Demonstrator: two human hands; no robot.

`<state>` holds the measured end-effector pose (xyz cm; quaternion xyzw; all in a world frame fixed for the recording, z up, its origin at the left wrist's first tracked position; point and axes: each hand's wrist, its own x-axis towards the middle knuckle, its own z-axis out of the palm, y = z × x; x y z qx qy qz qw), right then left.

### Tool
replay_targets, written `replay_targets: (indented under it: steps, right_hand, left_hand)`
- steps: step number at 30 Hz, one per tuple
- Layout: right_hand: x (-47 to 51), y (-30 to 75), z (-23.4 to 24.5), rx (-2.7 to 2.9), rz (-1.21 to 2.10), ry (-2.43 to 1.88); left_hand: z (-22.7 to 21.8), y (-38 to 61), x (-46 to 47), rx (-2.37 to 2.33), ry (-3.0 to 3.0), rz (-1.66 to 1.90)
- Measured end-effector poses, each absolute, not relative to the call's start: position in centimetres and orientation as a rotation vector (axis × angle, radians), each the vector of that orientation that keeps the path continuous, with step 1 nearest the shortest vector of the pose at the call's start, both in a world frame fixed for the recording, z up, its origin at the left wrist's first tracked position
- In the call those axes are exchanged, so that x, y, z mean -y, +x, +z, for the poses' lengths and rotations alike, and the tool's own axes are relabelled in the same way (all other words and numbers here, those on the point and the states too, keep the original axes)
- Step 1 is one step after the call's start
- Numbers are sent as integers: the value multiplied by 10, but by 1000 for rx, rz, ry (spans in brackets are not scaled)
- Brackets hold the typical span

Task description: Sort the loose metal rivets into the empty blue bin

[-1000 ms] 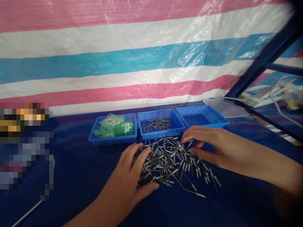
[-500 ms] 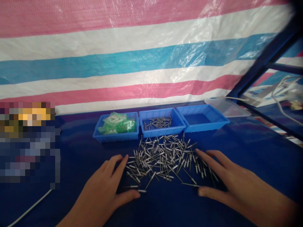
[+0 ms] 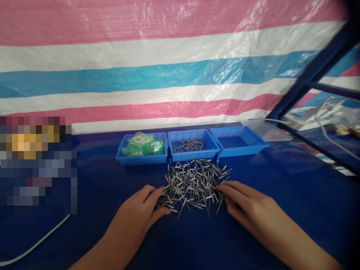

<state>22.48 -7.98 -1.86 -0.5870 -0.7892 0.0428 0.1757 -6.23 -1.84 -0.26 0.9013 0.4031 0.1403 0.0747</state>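
A heap of small metal rivets (image 3: 194, 182) lies on the dark blue table (image 3: 281, 195). My left hand (image 3: 140, 212) rests flat at the heap's near left edge, fingers stretched out and touching the rivets. My right hand (image 3: 247, 208) lies flat at the near right edge, fingers apart against the rivets. Neither hand holds anything. Behind the heap stand three blue trays: the left tray (image 3: 142, 159) holds green plastic bags, the middle tray (image 3: 192, 153) holds several rivets, the right tray (image 3: 239, 144) looks empty.
A striped pink, white and blue tarp (image 3: 168, 67) hangs behind the table. A clear plastic lid (image 3: 267, 129) lies at the back right beside a dark blue frame bar (image 3: 306, 78). A white cable (image 3: 33, 245) runs across the near left.
Both hands drew back toward me, then swept inward, pushing the scattered rivets into a tighter heap. The view has shifted slightly.
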Motion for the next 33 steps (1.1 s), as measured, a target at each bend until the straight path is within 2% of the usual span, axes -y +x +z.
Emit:
replay_targets:
  steps: [9, 15, 21, 33]
  right_hand:
    - [64, 195, -7, 2041, 350, -1490]
    - [66, 203, -20, 2122, 85, -1606]
    - [65, 200, -32, 2315, 156, -1514]
    - [32, 187, 2, 2308, 28, -1370]
  left_hand:
    - [-7, -43, 10, -1134, 2693, 561]
    - [-7, -32, 2, -1056, 2748, 550]
    - [-9, -17, 3, -891, 2728, 473]
    - [-10, -16, 7, -1060, 2684, 692]
